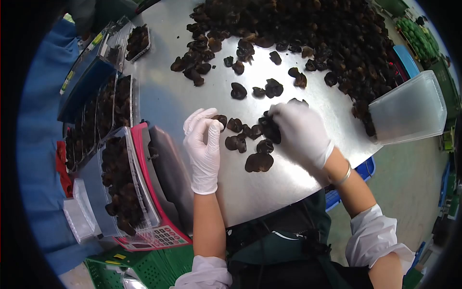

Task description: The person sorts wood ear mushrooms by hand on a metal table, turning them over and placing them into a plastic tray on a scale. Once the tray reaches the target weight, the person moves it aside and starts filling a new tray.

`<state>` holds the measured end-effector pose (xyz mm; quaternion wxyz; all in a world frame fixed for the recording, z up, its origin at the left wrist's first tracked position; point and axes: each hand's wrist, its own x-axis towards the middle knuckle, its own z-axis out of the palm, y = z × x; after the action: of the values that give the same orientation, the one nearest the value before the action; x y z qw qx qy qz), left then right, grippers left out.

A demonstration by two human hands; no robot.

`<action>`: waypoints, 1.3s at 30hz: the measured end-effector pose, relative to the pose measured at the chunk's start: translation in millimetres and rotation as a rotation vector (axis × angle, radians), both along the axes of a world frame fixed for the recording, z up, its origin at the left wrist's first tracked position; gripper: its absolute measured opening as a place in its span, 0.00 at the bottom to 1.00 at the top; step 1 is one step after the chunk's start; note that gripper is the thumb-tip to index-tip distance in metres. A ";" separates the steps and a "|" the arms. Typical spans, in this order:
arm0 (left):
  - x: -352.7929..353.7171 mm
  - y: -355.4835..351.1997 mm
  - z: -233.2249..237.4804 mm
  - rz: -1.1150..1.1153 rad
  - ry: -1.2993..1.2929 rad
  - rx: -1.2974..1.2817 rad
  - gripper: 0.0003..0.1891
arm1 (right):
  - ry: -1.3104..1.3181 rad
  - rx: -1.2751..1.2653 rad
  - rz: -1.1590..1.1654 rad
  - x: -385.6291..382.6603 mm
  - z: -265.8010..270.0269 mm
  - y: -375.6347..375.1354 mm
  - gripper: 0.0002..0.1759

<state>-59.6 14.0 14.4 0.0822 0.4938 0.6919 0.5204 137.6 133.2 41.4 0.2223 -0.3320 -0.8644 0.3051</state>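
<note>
Both hands wear white gloves over a metal table (250, 202). My left hand (203, 142) has its thumb and index finger closed on a small dark wood ear mushroom (221, 121). My right hand (302, 132), slightly blurred, curls its fingers at a larger dark wood ear mushroom (271, 130) and seems to grip it; the fingertips are partly hidden. Between the hands lie several loose wood ear mushrooms (236, 143). Nearest me is a wide brown one (259, 163).
A big heap of wood ears (298, 24) covers the far side. At right, a clear plastic container (411, 108) lies tilted against it. To the left, a filled clear tray (151, 202) sits on a pink scale (166, 231), near more filled trays (123, 101). Below is a green crate (96, 267).
</note>
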 end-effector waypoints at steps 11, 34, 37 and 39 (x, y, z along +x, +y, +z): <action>-2.4 -1.1 -4.7 0.090 -0.058 -0.039 0.13 | 0.804 -0.179 -0.743 121.3 4.3 -68.8 0.12; 20.9 6.2 -11.7 -0.071 0.162 -0.112 0.12 | 0.049 -0.057 -0.220 48.4 -22.6 -45.3 0.20; 23.8 7.0 -10.6 -0.081 0.169 -0.112 0.13 | 0.532 -0.557 -0.394 71.4 -32.4 -51.8 0.16; 29.4 9.1 -5.4 -0.110 0.245 -0.119 0.15 | 0.598 -0.527 -0.481 90.5 -21.0 -40.4 0.17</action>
<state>-30.2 23.2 8.9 0.0549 0.5851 0.6982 0.4090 228.1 92.8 20.4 0.4342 -0.4658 -0.5538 0.5364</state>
